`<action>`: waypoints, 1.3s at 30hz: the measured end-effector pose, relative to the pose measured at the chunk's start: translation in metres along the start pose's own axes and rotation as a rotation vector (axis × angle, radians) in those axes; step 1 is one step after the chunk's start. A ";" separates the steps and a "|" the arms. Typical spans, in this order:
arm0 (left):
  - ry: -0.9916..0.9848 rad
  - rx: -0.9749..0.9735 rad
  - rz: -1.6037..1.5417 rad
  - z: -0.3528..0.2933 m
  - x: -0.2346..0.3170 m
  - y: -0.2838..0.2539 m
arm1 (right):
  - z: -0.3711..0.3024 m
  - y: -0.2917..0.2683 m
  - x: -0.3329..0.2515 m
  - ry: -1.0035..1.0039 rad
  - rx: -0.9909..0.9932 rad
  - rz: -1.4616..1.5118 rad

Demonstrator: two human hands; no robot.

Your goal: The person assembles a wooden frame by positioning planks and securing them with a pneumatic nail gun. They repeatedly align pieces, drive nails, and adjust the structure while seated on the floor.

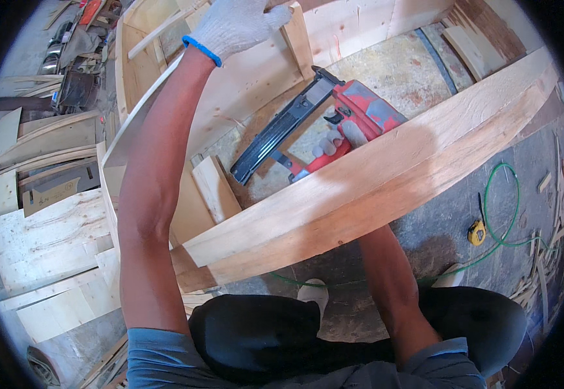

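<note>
"Looking down, what sits at the middle of it all?"

"A red-and-black nail gun (367,109) with a long, dark magazine (282,128). It's inside the pale timber frame (256,78), just behind the thick, curved wooden beam (373,178) along the near side, which hides part of it."

"Who has hold of it?"

"The right grip (353,133), in a pale knit glove, its fingers wrapped round the red handle (329,157). The bare right forearm (386,275) passes beneath the beam."

"And the left grip (236,29)?"

"Up at the far side, in a white knit glove with a blue cuff (201,50), by the top of a short, upright wooden block (298,42). The fingers reach toward the block's edge; I can't tell whether they're closed on it."

"What lies beyond the frame?"

"On the right, a yellow-and-black tape measure (477,233) on the dark, scuffed floor (424,236), near a thin, looped green hose (518,188). A white shoe (313,293) shows on the near side of the beam. Over on the left lie flat, pale plywood pieces (52,236)."
</note>
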State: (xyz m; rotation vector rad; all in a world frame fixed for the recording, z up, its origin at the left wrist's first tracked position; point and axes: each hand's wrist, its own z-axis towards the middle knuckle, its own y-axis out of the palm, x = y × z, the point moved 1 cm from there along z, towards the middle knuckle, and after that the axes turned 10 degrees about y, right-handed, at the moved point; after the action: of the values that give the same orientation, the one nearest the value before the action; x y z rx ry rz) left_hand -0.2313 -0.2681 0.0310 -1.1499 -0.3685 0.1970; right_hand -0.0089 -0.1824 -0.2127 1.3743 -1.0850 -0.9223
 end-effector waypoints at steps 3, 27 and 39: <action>-0.145 0.055 -0.047 0.001 -0.006 -0.004 | -0.002 0.008 -0.006 -0.011 -0.078 -0.044; -0.095 -0.012 0.776 -0.052 -0.018 0.006 | 0.028 0.047 -0.013 0.036 -0.605 -0.212; -0.003 -0.026 0.827 -0.049 -0.015 0.005 | 0.053 0.048 -0.015 0.156 -0.902 -0.238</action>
State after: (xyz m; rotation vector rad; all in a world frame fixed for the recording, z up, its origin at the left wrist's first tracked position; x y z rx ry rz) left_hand -0.2260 -0.3128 0.0064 -1.2753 0.1251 0.9161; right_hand -0.0689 -0.1820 -0.1707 0.7929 -0.2884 -1.2444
